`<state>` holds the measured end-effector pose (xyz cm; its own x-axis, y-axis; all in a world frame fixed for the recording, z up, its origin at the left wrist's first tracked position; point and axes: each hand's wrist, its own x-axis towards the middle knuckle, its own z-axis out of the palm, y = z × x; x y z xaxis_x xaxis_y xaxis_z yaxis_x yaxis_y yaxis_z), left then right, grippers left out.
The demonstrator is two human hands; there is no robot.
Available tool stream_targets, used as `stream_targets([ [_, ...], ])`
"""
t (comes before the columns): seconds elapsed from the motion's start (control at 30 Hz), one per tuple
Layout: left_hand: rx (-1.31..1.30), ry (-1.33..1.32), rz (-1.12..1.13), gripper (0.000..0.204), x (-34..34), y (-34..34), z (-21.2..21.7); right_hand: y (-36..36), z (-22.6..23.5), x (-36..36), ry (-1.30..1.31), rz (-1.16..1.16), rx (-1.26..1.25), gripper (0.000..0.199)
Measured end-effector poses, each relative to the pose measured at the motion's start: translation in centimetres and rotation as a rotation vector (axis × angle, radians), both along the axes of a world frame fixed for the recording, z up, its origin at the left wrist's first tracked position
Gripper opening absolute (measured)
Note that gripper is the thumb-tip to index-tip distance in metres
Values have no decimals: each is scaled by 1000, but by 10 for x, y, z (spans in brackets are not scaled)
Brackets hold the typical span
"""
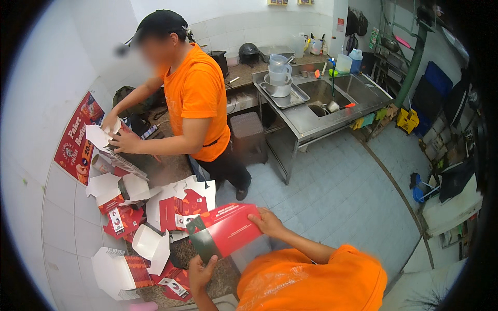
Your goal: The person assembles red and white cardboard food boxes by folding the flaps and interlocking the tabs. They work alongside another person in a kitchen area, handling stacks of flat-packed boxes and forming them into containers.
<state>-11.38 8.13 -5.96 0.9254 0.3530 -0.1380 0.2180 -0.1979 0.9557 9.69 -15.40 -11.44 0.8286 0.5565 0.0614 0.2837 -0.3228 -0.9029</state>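
A red and dark green printed food carton (pixel 228 230) is held up in front of me, its broad face turned upward. My right hand (pixel 268 224) grips its right end, fingers closed over the edge. At the lower left corner my left hand (pixel 202 272) pinches the green part between thumb and fingers. Just left of it, a folded open white-lined carton (pixel 150 246) rests on the counter. Flat red and white carton blanks (pixel 181 207) lie beyond my hands. A nested stack of formed cartons (pixel 122 272) lies on its side at the near left.
Across the counter (pixel 220 280), a co-worker in an orange shirt (pixel 194 88) handles a stack of cartons (pixel 111 147). A steel sink table (pixel 306 122) with stacked jugs (pixel 280 72) stands at the back. A dark stool (pixel 248 137) is beside it. Tiled floor (pixel 332 197) lies to the right.
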Motion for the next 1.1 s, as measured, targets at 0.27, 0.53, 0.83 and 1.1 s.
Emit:
stream_targets([
  [0.27,313,-10,-186,26,10,-39,-33,29,16,-9,-52,478,-11,50],
  [0.53,-745,406,-93,37,-2,-54,-48,41,55,-5,352,520,531,23],
  [0.83,-1009,278,-8,38,9,-81,-82,11,65,25,156,1115,-124,30],
  [1.1,-777,50,34,37,10,-77,-61,12,58,2,-113,719,-11,22],
])
